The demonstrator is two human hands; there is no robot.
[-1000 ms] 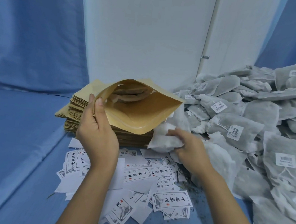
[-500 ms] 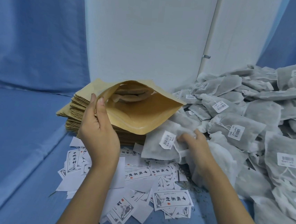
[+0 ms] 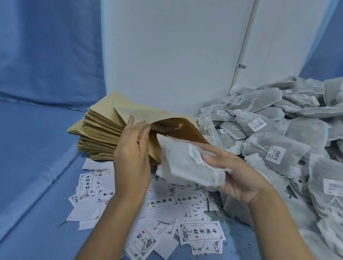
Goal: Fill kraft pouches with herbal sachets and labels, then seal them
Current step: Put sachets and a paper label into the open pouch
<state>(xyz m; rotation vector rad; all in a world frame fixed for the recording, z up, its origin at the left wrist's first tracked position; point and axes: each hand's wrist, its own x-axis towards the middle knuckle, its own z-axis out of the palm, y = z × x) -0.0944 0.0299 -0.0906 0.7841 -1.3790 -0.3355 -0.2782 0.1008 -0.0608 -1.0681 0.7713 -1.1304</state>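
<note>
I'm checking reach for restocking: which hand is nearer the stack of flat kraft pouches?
Left. The left hand holds the open pouch right in front of the stack; the right hand, gripping a sachet, is farther off to the stack's right.

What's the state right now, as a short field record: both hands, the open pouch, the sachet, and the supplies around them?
left: left hand holds the kraft pouch by its rim, mouth open
right: right hand grips one herbal sachet by its end
sachet position: leading corner at the pouch mouth, not yet inside
spare pouches: pouch stack lies flat behind the left hand
supply: sachet pile heaped to the right, barcode tags showing
labels: printed labels scattered on the blue surface below the hands
seal: not done
</note>
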